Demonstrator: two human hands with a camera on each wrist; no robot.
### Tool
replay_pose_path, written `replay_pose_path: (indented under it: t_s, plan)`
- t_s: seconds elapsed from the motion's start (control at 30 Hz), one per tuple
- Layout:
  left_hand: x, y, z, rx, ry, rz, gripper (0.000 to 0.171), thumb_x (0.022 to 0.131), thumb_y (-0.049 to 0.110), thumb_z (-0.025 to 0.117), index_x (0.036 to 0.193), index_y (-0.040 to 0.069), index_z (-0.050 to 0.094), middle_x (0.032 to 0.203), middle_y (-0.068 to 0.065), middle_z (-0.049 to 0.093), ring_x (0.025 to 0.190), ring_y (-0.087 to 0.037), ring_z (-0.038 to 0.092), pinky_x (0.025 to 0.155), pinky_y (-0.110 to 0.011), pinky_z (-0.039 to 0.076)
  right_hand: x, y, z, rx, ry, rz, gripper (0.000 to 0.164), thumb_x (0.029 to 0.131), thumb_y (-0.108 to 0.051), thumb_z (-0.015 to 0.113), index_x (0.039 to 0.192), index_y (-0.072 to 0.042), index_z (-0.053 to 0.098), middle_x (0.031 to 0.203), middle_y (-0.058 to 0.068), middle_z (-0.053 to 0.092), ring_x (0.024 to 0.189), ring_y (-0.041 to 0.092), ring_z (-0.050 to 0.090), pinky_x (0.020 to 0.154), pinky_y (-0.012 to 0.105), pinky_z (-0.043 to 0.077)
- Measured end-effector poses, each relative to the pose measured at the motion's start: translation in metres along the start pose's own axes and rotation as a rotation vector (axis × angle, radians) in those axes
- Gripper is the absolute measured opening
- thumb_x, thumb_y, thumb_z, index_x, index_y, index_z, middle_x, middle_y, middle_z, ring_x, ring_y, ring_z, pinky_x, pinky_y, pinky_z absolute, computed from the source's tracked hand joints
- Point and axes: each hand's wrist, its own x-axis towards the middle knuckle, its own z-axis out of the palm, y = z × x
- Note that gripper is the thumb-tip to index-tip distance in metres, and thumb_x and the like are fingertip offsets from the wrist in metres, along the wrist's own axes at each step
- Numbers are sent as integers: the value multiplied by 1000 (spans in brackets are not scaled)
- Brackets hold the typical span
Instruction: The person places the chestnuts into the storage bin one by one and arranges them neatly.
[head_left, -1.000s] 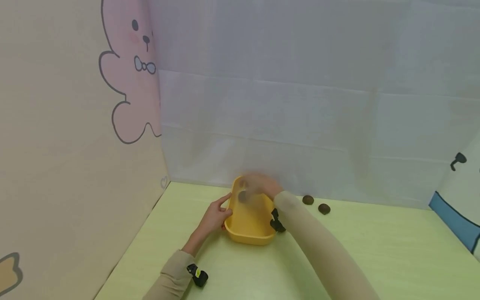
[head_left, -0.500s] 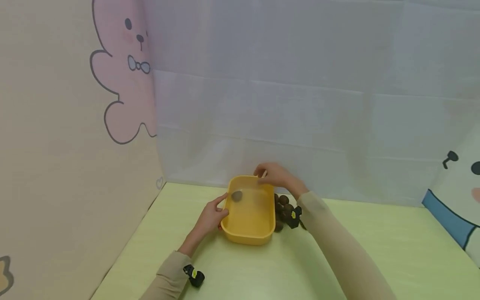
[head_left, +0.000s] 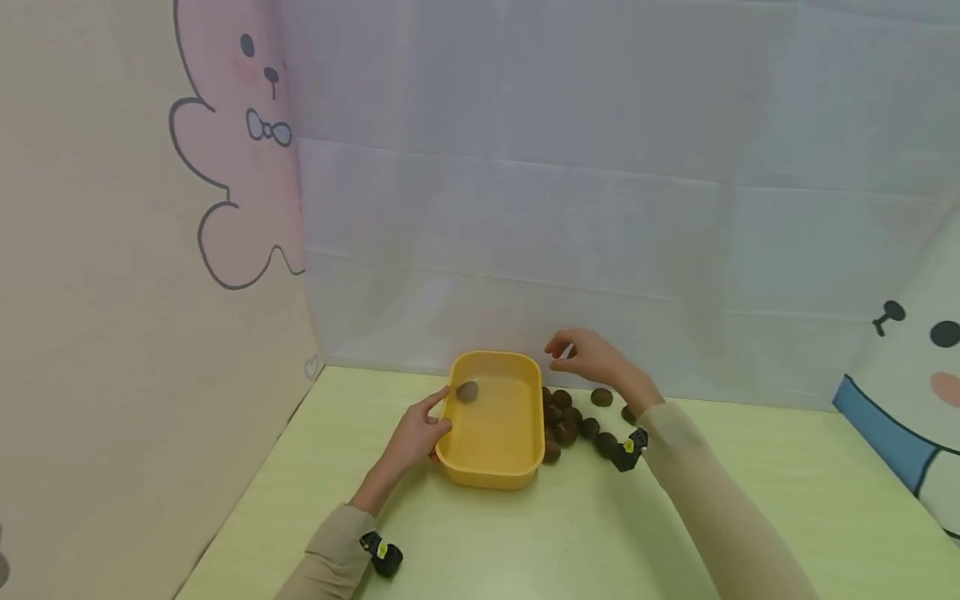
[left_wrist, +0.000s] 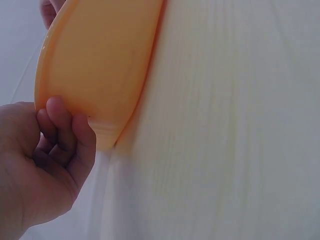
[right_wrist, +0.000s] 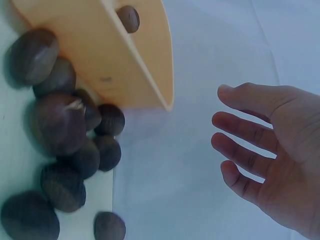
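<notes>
A yellow plastic tub [head_left: 491, 481] stands on the table against the back wall. My left hand [head_left: 408, 437] grips its left rim; in the left wrist view, fingers [left_wrist: 82, 145] curl against the tub's outer wall. One chestnut [head_left: 467, 392] lies inside, near the far left corner. Just right of the tub is a cluster of dark brown chestnuts [head_left: 566, 431], some touching its wall. My right hand [head_left: 592, 358] hovers above and behind them, holding nothing; the right wrist view shows its fingers [right_wrist: 245, 150] loosely bent and spread apart.
A few chestnuts lie apart from the cluster, one at the back [head_left: 602, 397], another partly hidden by the right wrist. The pale green table [head_left: 465, 550] meets a white sheet wall [head_left: 510, 275] behind the tub. A printed side wall [head_left: 150, 333] borders the left.
My right hand has moved out of the tub and rightward over its rim, uncovering the chestnuts beside it. A chestnut stays inside the tub. My left hand keeps its grip.
</notes>
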Motion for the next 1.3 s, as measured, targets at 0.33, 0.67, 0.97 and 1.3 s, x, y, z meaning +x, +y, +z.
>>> replay_pose_path:
  t_s: [0.33, 0.67, 0.97, 1.3]
  plan:
    - [-3, -5, 2, 25, 21, -3, 66, 89, 6, 55, 153, 13, 40, 60, -14, 61, 38, -13, 50, 41, -28, 49, -32, 33, -4, 13, 40, 0, 29, 90, -15, 67, 113, 3, 68, 101, 14, 70, 88, 26, 65, 78, 42, 56]
    - [-2, -3, 4, 85, 27, -6, 66, 89, 7, 55, 153, 13, 40, 57, -11, 59, 37, -14, 52, 40, -27, 49, -60, 67, 1, -2, 46, 76, 27, 91, -12, 67, 113, 4, 68, 106, 21, 69, 96, 33, 64, 83, 42, 53]
    - [1, -1, 5, 96, 37, 14, 66, 89, 8, 54, 153, 12, 40, 59, -13, 62, 36, -13, 52, 40, -29, 49, -79, 85, 5, 28, 67, 107, 31, 90, -13, 68, 116, 3, 67, 110, 20, 68, 100, 38, 62, 81, 41, 53]
    - [2, 2, 6, 114, 34, 21, 65, 89, 8, 54, 153, 10, 40, 58, -14, 60, 36, -13, 52, 40, -30, 49, -97, 110, 15, 63, 94, 142, 34, 89, -11, 69, 116, 8, 65, 112, 27, 65, 102, 42, 61, 78, 40, 52]
